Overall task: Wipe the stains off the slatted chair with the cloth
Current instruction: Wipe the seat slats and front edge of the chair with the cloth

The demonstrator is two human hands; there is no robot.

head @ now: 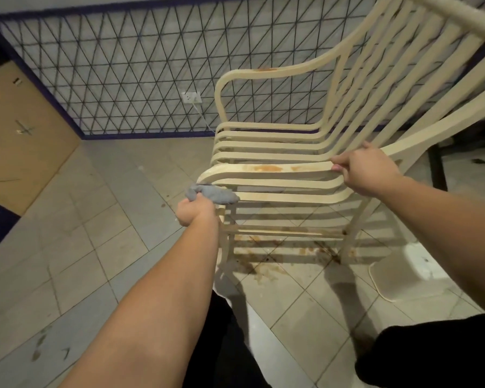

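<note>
Your left hand (196, 212) grips the bunched grey cloth (212, 194) at the slatted chair's (277, 152) front edge while your right hand (368, 170) pinches a seat slat, so push too hard and the light chair may skid, leaving that orange stain (266, 168) untouched.

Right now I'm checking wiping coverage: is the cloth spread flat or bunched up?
Bunched up. The grey cloth is a crumpled wad gripped in the left hand, resting against the front end of a chair seat slat.
</note>
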